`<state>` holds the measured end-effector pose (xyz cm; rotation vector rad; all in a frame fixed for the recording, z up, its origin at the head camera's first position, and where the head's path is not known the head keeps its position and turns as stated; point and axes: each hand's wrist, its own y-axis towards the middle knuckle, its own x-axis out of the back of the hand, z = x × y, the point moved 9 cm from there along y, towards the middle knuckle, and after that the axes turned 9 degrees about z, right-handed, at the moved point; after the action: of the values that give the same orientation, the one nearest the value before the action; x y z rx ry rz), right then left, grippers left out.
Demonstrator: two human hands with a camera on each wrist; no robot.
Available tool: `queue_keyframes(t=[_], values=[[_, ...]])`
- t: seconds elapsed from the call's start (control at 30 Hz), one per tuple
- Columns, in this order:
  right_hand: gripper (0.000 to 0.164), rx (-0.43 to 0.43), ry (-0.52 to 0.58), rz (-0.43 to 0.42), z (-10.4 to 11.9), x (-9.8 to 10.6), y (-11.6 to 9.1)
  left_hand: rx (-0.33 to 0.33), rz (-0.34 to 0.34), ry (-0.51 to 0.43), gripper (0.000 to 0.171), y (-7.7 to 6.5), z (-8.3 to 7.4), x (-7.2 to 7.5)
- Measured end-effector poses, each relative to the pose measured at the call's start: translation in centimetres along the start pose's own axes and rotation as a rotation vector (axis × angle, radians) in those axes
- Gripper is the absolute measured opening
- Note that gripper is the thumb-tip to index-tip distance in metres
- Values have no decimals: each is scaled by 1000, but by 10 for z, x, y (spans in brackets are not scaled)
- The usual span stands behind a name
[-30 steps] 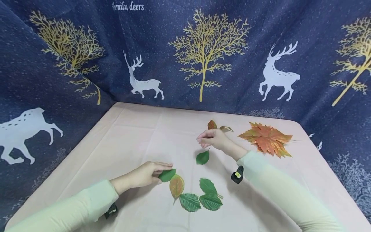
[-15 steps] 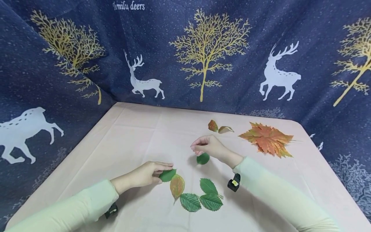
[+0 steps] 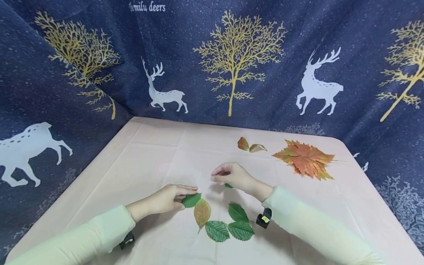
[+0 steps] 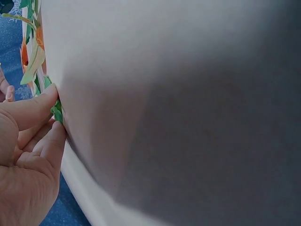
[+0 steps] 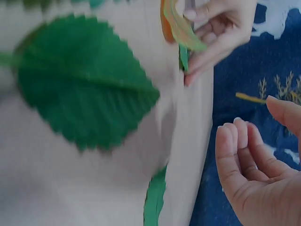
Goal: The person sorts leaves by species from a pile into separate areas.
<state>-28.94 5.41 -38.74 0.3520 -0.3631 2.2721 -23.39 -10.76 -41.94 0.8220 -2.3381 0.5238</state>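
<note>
- left hand [image 3: 166,200]: fingers nearly straight, thumb apart, touching a green oval leaf, perhaps fabric [image 3: 191,201], left of the middle of the pale pink cloth-covered tabletop [image 3: 149,165]; likely steadied against sliding.
- red-and-yellow oval leaf [image 3: 202,212] meets it on the right, stem toward the near edge; seemingly laid edge to edge to carry a curve.
- ribbed green leaf [image 3: 216,231], closer to the near edge, follows that curve.
- right hand [image 3: 234,177]: fingers loosely bent, thumb apart, nothing pinched; hovers over a mostly hidden green leaf [image 3: 229,186] near mid-tabletop.
- two toothed green leaves [image 3: 241,230], touching, form the curve's right end.
- two small curled brown-and-olive leaves [image 3: 243,143], near the far edge, perhaps kept aside.
- orange-red maple-shaped leaves [image 3: 303,158], toward the far right corner, stacked, probably to keep one kind together.
</note>
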Motion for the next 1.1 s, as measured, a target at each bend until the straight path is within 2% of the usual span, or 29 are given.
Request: queue_keyframes(t=[0.27, 0.4, 0.77, 1.1], values=[[40, 43, -123, 56, 6, -26, -1, -5, -5, -17, 55, 0, 1, 0], [50, 15, -105, 112, -1, -37, 1, -9, -2, -19, 55, -1, -2, 0], [47, -26, -2, 222, -13, -61, 2, -8, 10, -22, 54, -2, -2, 0], [40, -6, -144, 226, -11, -70, 4, -7, 21, -26, 53, -1, -2, -1]])
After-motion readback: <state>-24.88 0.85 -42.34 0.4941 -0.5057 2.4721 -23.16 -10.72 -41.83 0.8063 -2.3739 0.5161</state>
